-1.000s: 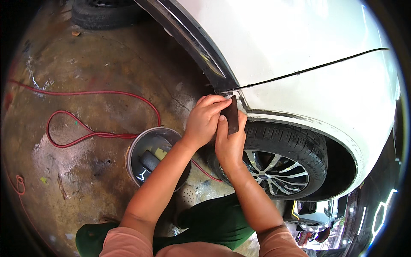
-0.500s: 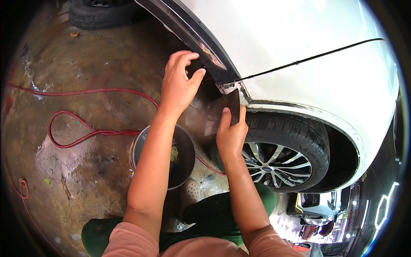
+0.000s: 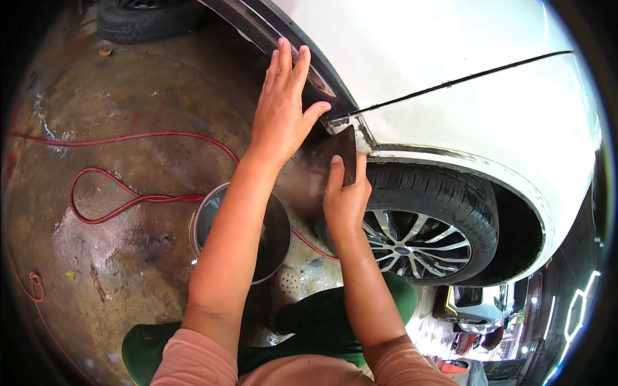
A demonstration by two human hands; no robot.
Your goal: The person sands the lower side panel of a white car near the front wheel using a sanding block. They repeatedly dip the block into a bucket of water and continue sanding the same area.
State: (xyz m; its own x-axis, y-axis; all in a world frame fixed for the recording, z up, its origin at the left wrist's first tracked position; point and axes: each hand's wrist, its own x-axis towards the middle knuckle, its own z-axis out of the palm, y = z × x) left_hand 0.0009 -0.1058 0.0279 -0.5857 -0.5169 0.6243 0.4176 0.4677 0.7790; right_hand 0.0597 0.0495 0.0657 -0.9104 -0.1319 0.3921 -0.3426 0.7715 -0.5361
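Pinching dark thin sheet (image 3: 348,147) in right grip (image 3: 346,206), narrow around it, at lower corner of white car body (image 3: 438,58), between end of black sill trim (image 3: 341,106) and tire (image 3: 425,186). Holding left grip (image 3: 280,122) wide, extended over the sill trim, contact too unclear to tell. Farther out, noting round bucket (image 3: 278,225) beneath left forearm (image 3: 225,257) and red hose (image 3: 164,134) looped on floor (image 3: 154,257), to the bucket's left.

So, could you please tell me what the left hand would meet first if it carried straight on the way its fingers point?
The left hand would probably meet the dark trim on the white car first; its fingertips overlap it in this view, but whether they touch is unclear.
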